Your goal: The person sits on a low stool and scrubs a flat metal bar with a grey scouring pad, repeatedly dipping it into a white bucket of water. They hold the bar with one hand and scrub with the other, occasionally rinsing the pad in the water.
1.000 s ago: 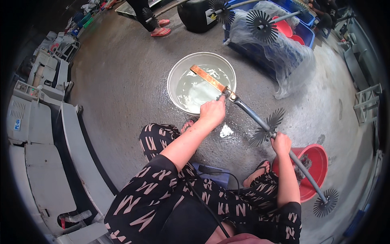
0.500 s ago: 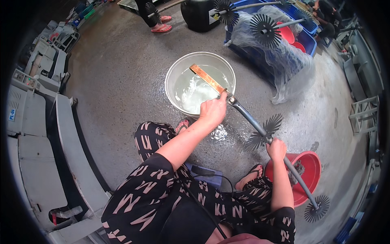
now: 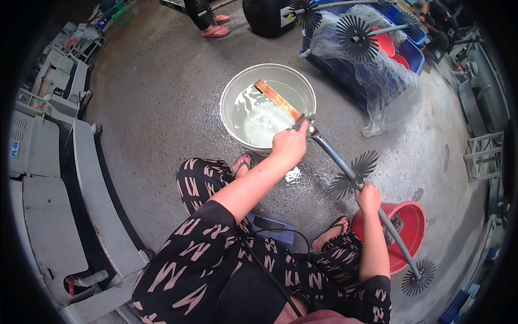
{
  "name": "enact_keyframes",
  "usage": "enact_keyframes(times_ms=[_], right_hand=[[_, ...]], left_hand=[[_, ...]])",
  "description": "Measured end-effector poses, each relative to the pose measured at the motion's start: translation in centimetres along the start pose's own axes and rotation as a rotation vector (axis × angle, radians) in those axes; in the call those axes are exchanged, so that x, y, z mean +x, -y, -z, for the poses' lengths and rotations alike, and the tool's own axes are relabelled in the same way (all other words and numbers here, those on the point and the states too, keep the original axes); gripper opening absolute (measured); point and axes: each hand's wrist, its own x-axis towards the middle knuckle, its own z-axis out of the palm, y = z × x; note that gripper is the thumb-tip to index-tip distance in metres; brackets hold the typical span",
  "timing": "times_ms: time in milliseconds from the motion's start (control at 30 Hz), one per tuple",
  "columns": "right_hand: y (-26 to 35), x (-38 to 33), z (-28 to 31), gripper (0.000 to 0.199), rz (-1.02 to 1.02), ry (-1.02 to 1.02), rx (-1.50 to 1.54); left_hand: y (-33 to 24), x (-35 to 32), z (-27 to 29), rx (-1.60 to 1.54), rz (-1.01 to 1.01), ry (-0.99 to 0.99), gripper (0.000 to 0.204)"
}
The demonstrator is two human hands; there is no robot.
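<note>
A long grey rod (image 3: 339,160) with black spiked discs (image 3: 353,174) runs from lower right up to a white bucket of water (image 3: 235,89). Its flat copper-coloured end (image 3: 276,99) lies over the water. My left hand (image 3: 290,144) is closed on the rod at the bucket's near rim, with a dark scrub pad under the fingers. My right hand (image 3: 368,196) grips the rod just below the middle discs. Another black disc (image 3: 419,277) sits at the rod's lower end.
A red bucket (image 3: 414,224) stands by my right foot. Behind the white bucket, a blue crate (image 3: 345,73) draped in clear plastic holds more disc rods (image 3: 356,36). Another person's sandalled feet (image 3: 216,31) stand at the top. Grey machine housings (image 3: 59,178) line the left. The concrete floor is wet.
The view has shifted slightly. My left hand stays at the joint near the bucket rim, and my right hand has slid a little along the rod below the discs.
</note>
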Motion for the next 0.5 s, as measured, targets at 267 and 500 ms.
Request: enact_keyframes(times_ms=[267,500], right_hand=[[0.1,0.3,0.2,0.026,-0.014,0.023,0.026],[0.2,0.1,0.4,0.028,-0.045,0.024,0.067]], left_hand=[[-2.1,3.2,0.4,0.311,-0.137,0.154,0.036],[-0.6,-0.1,0.7,0.128,0.002,0.152,0.052]])
